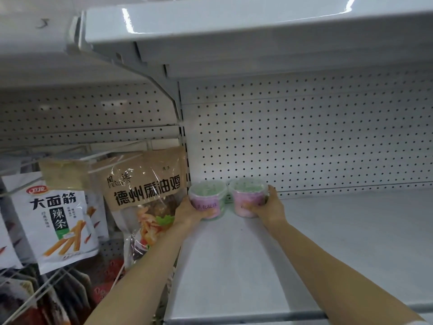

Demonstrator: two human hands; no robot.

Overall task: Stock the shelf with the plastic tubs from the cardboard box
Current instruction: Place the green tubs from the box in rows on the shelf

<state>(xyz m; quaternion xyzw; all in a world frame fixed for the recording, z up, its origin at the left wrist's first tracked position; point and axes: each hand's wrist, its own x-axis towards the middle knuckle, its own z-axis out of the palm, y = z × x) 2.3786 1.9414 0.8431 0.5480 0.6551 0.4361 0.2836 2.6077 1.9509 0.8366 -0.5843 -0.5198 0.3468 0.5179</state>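
While arms outstretched, both hands, L [187, 211] & R [269, 207], gripping tubs [207, 198], prob. on shelf [328, 231].

**Inspection: Operator's Visible Body, Head View**

Two forearms enter from the lower edge of the frame, each ending in a bare hand. Left hand [187, 211]: no glove, no ring, no visible marking; the wrist carries no watch or band. Right hand [269, 207]: likewise ungloved, with nothing worn on the wrist. Both forearms are bare along their whole visible length, slender and smooth in outline. At the bottom right corner, a small pale pinkish patch sits beside the right arm where it leaves the frame; whether this is a sleeve edge cannot be told. Fingernail detail is too small to assess.
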